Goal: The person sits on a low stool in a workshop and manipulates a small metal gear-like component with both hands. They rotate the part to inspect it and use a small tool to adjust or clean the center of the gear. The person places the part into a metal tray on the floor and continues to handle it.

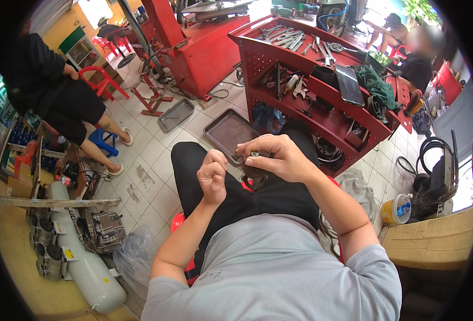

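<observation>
A dark metal part (254, 173) is between the person's black-trousered thighs (187, 174), above a tiled floor (159, 160), with a shallow metal tray (227, 131) and red tool cart (253, 60) ahead. The right hand (277, 155) arches over the part, fingers gripping its top; the left hand (213, 175) is just beside, fingers curled, whether around anything I cannot tell.

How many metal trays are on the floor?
2. A small grey rectangular metal tray lies to the left; a larger brownish rectangular metal tray lies beside the red metal tool cart. More could be hidden.
</observation>
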Demonstrator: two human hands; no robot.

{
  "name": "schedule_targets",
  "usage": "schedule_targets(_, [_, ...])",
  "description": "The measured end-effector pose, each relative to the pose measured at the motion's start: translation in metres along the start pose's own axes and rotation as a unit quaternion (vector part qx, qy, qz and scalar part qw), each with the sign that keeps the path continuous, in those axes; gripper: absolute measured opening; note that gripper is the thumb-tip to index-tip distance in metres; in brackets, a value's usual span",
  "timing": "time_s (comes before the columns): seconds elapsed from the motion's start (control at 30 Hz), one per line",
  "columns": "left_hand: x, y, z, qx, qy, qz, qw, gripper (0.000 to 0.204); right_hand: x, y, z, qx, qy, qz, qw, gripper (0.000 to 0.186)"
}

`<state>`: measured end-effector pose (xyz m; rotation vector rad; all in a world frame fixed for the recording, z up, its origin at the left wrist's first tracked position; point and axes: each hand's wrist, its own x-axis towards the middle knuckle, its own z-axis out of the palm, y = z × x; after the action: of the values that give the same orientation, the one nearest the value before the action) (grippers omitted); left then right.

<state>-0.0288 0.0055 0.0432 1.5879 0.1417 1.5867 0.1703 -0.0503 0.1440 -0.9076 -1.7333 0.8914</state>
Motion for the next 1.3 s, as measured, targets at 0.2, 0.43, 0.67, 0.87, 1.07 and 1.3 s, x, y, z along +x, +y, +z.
schedule_targets(0.2, [-0.001, 0.009, 0.017, 0.014, 0.027, -0.124, 0.992, 0.043, 0.002, 0.002, -0.004, -0.049, 0.001, -0.068, 0.997, 0.023])
schedule_targets(0.43, [-0.008, -0.001, 0.007, 0.001, -0.13, -0.194, 0.972, 0.092, 0.001, -0.002, -0.004, -0.055, -0.062, -0.061, 0.995, 0.025])
schedule_targets(0.67, [-0.015, 0.012, 0.013, 0.001, -0.154, -0.22, 0.963, 0.067, -0.001, -0.001, 0.014, -0.064, -0.105, -0.061, 0.991, 0.028])
schedule_targets(0.87, [-0.024, 0.011, 0.017, 0.093, -0.145, -0.176, 0.969, 0.062, -0.004, 0.007, 0.026, -0.109, -0.072, -0.079, 0.988, 0.023])
schedule_targets(1.07, [-0.027, 0.005, 0.021, 0.05, -0.075, -0.23, 0.969, 0.058, -0.004, 0.003, 0.021, -0.097, -0.074, -0.068, 0.99, 0.023])
schedule_targets(1.3, [-0.017, 0.017, 0.023, 0.12, -0.072, -0.221, 0.965, 0.059, -0.003, -0.006, 0.012, -0.145, -0.093, -0.063, 0.983, 0.03])
